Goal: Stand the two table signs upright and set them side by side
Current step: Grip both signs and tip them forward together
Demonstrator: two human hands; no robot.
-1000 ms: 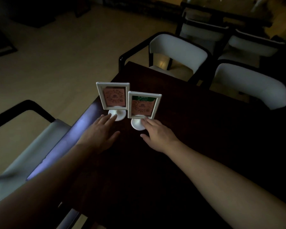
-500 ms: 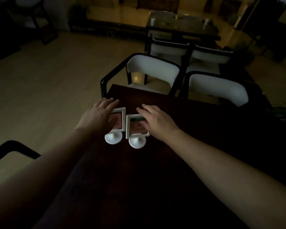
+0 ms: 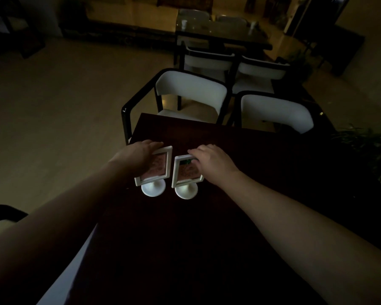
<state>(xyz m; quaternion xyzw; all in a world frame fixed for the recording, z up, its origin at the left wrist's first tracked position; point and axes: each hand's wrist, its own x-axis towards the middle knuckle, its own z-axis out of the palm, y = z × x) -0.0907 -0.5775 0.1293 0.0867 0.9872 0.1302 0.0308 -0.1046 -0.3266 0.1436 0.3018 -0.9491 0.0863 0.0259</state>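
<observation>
Two white-framed table signs stand on round white bases near the left edge of the dark table (image 3: 229, 227). The left sign (image 3: 157, 168) and the right sign (image 3: 185, 173) are side by side with a narrow gap, their pink cards facing me. My left hand (image 3: 136, 155) lies over the top left corner of the left sign, fingers wrapped behind it. My right hand (image 3: 213, 160) covers the top right of the right sign, fingertips on its upper edge. Both frames appear to lean slightly away from me.
Two white-backed chairs (image 3: 189, 89) (image 3: 275, 111) stand at the table's far edge. Another chair's arm (image 3: 2, 213) shows at lower left. A second table (image 3: 220, 34) with chairs sits farther back. A plant (image 3: 370, 146) is at the right.
My hands rose from the signs' bases to the tops of the frames. The gap between the signs widened a little. The view tilted up toward the room.
</observation>
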